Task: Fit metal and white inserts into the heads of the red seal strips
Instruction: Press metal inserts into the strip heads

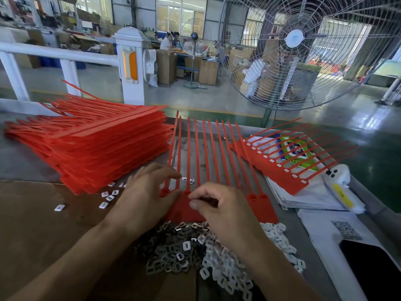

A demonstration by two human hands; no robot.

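Your left hand (149, 192) lies flat, fingers straight, pressing the red seal strips (195, 161) at mid-table; your right hand (219, 205) curls, pinching at a strip head; insert pile (184, 246) just beneath

Both hands forward, left hand (144, 193) flat with fingers extended, right hand (219, 210) curled, fingertips pinched.

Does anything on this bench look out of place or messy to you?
A little. A few assembled inserts lie scattered on the cardboard, apart from the main pile of metal and white inserts. One strip sticks up askew from the big red stack. Nothing looks damaged.
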